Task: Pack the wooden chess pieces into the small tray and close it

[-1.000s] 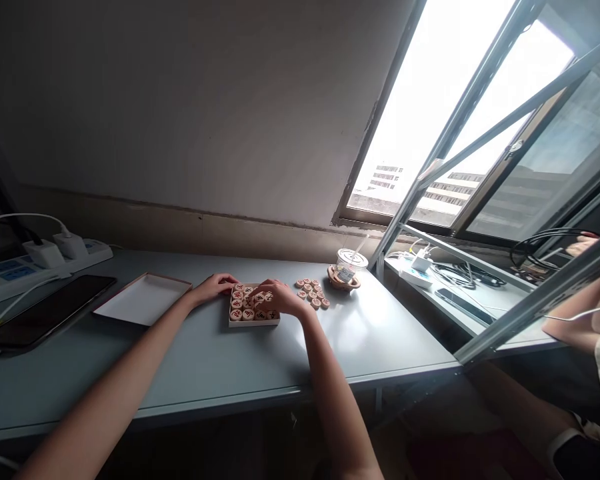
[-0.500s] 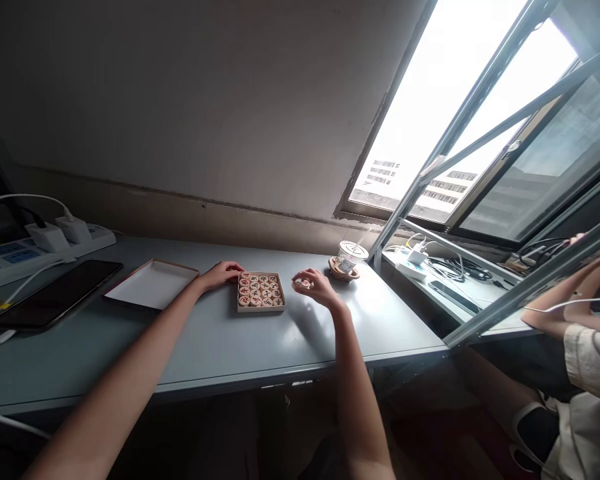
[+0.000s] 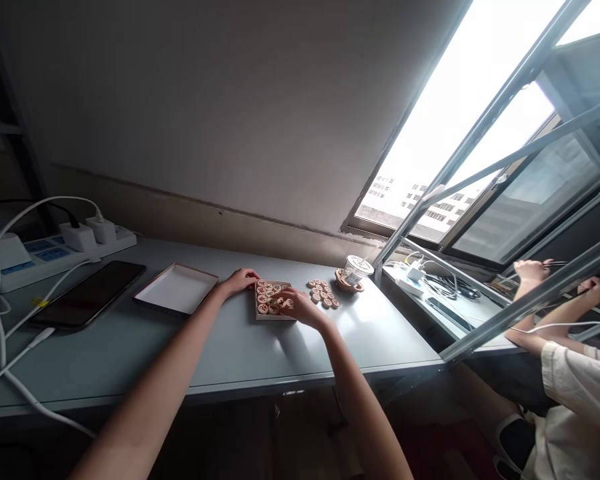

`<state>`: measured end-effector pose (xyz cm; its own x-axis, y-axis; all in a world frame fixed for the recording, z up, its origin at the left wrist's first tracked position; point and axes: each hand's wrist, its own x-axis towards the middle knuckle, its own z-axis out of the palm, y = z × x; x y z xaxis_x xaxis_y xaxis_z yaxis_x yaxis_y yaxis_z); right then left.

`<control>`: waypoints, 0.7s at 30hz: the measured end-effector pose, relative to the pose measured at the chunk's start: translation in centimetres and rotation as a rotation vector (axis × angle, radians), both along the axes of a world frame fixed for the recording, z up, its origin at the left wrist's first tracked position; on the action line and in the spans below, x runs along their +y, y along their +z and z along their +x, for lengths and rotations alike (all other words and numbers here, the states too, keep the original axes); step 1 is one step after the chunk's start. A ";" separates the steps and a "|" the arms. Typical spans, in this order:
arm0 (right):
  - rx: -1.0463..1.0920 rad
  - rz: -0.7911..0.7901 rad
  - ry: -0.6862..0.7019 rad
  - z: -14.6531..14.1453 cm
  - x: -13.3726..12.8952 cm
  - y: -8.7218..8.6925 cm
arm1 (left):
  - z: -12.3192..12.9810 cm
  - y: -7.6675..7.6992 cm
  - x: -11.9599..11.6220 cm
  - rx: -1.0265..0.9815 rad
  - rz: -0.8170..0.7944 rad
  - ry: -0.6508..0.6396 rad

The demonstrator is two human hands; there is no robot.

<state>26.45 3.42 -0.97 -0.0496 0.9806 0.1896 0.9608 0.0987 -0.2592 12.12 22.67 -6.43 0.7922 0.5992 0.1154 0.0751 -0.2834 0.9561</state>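
Note:
A shallow square box (image 3: 276,318) sits on the desk, holding rows of round wooden xiangqi pieces (image 3: 263,309) with red and dark characters. Against its upper left corner, my left hand (image 3: 241,280) grips the edge with curved fingers. My right hand (image 3: 300,307) is over the right part of the box, fingers bunched down at the pieces and closed on one; the hand hides part of the contents. To the right of the box lies a group of loose xiangqi pieces (image 3: 323,293), flat on the desk. Left of my left hand is the open box lid (image 3: 176,289), white inside.
A lidded plastic cup (image 3: 359,267) stands in a brown holder (image 3: 349,285) near the wall. On the left are a phone (image 3: 87,293), a power strip (image 3: 70,252) and white cables. A metal frame post (image 3: 510,310) bounds the right side, with another person's arms beyond.
My right hand has moved left from above the loose pieces to the box, uncovering them. My left hand stays at the box corner. The view has shifted slightly left.

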 end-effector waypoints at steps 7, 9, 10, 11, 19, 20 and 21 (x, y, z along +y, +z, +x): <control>0.049 -0.051 0.026 -1.1 -0.4 0.1 | -0.2 0.3 -0.4 0.001 0.056 0.091; 0.105 -0.073 0.062 -0.8 -0.5 0.0 | -0.1 0.1 -0.2 -0.007 0.028 0.114; 0.120 -0.079 0.069 -0.9 -0.4 -0.1 | -0.1 -0.1 -0.2 -0.012 0.015 0.128; 0.127 -0.082 0.068 -1.0 -0.3 -0.1 | -0.1 -0.2 -0.1 -0.016 0.007 0.142; 0.152 -0.065 0.134 -2.3 0.8 0.2 | -0.4 0.1 -0.9 -0.012 0.064 0.207; 0.162 -0.049 0.148 -2.1 0.7 0.3 | -0.5 0.2 -1.0 -0.015 0.069 0.209; 0.167 -0.020 0.148 -1.8 0.6 0.4 | -0.5 0.2 -1.0 -0.018 0.068 0.209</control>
